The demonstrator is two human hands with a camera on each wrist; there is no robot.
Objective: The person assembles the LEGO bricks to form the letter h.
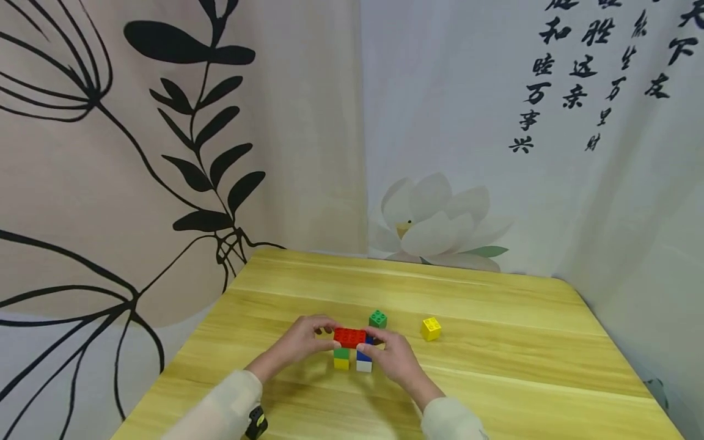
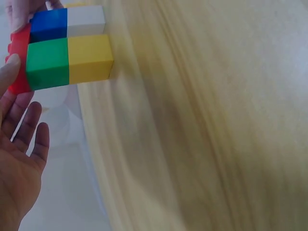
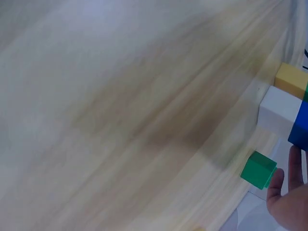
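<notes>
A red toy building brick (image 1: 349, 338) bridges two short columns. The left column is a green block (image 2: 48, 63) on a yellow block (image 2: 90, 57); the right one has a blue block (image 2: 49, 24) on a white block (image 1: 364, 366). My left hand (image 1: 305, 338) pinches the red brick's left end between thumb and fingers, its other fingers spread loosely. At the opposite end, my right hand (image 1: 389, 354) grips the same brick, thumb in front and fingers behind. In the right wrist view, some right fingers lie close beside the blue block (image 3: 301, 127); most of that hand is out of frame.
Behind the columns stands a loose green block (image 1: 377, 318). A loose yellow block (image 1: 431, 329) sits farther right on the wooden table (image 1: 517, 354). Printed curtains (image 1: 308, 122) hang beyond the table's back edge. Something black and yellow (image 1: 256, 422) is at my left sleeve.
</notes>
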